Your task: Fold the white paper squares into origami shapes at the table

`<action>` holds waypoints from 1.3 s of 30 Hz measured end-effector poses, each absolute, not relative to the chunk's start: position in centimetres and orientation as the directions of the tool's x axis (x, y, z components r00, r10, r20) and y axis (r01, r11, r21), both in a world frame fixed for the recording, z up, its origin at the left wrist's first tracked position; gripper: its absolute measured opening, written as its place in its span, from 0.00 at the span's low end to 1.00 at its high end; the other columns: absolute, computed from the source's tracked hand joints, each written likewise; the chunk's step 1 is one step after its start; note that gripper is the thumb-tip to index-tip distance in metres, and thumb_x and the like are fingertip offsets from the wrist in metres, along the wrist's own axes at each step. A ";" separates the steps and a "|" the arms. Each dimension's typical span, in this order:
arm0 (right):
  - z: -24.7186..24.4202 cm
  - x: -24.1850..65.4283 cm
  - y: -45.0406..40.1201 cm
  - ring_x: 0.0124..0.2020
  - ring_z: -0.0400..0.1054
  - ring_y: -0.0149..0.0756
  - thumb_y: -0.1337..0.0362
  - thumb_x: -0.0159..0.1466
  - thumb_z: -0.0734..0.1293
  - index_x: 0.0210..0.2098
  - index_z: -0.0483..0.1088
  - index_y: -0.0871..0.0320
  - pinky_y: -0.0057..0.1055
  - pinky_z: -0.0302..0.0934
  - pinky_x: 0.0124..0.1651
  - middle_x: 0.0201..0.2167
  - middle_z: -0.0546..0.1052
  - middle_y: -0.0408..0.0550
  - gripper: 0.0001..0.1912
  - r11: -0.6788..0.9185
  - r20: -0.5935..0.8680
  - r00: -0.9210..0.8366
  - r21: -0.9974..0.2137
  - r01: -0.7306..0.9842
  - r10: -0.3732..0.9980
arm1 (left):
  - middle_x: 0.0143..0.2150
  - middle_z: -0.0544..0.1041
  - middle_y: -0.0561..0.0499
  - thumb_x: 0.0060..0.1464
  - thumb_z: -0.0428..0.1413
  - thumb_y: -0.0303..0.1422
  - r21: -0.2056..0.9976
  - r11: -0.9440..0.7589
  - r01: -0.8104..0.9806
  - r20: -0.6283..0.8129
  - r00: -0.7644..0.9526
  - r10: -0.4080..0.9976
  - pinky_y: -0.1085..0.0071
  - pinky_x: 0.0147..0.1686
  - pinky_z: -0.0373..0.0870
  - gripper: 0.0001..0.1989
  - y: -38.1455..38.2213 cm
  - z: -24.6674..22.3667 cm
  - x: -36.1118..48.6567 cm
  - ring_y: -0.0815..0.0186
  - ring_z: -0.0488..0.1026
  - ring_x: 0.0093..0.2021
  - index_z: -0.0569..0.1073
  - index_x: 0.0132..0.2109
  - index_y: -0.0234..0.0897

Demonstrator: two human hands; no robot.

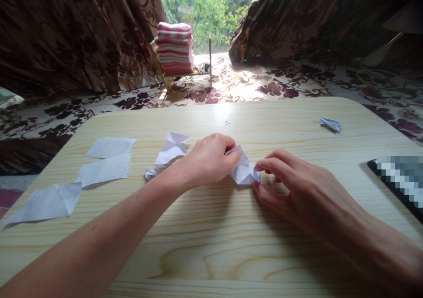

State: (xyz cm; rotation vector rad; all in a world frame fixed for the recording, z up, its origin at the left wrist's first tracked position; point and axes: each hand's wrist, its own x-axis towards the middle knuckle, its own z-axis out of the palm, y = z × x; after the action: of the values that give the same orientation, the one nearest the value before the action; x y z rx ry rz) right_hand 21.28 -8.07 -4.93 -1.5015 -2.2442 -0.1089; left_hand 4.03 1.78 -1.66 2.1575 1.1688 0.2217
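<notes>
Near the middle of the wooden table, a creased white paper [243,168] is held between both hands. My left hand [216,159] pinches its upper left edge between thumb and curled fingers. At its lower right corner, the thumb and index finger of my right hand [289,181] close on the paper. Behind my left wrist lies another folded paper [173,147], partly covered by the arm. A small folded piece [150,174] sits just left of the forearm.
Flat paper sheets [110,147] lie at the table's left. A folded paper [330,124] is at the back right, tiny scraps [225,123] at the back middle. A dark-edged device [399,183] rests at the right edge. Striped cloths [175,47] are stacked on a small rack beyond the table.
</notes>
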 end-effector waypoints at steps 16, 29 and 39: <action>-5.1 21.4 -8.0 0.23 0.65 0.33 0.63 0.61 0.65 0.40 0.70 0.58 0.30 0.57 0.24 0.33 0.73 0.46 0.08 0.405 0.382 -0.315 -0.183 0.896 0.869 | 0.22 0.63 0.55 0.53 0.50 0.33 0.628 -0.387 0.676 -0.147 0.591 0.793 0.70 0.25 0.51 0.13 1.8 -1.7 4.0 0.69 0.60 0.26 0.63 0.22 0.37; -4.9 21.5 -8.2 0.23 0.64 0.32 0.64 0.62 0.64 0.40 0.70 0.59 0.29 0.57 0.25 0.32 0.73 0.47 0.08 0.397 0.358 -0.309 -0.205 0.895 0.881 | 0.22 0.65 0.54 0.53 0.50 0.34 0.625 -0.396 0.673 -0.146 0.598 0.788 0.69 0.25 0.51 0.13 1.9 -1.8 4.0 0.68 0.61 0.26 0.65 0.22 0.37; -5.0 21.4 -8.1 0.23 0.64 0.32 0.64 0.61 0.65 0.40 0.70 0.59 0.30 0.57 0.24 0.33 0.73 0.47 0.08 0.394 0.360 -0.306 -0.204 0.896 0.881 | 0.22 0.65 0.54 0.53 0.50 0.33 0.618 -0.393 0.681 -0.146 0.591 0.793 0.69 0.25 0.51 0.13 1.9 -1.7 4.0 0.68 0.61 0.26 0.65 0.22 0.37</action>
State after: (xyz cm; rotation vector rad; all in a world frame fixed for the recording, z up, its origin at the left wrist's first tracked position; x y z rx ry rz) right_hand 21.41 -8.11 -4.97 -1.5288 -2.2455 -0.0486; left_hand 4.02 1.87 -1.67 2.1757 1.1631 0.2268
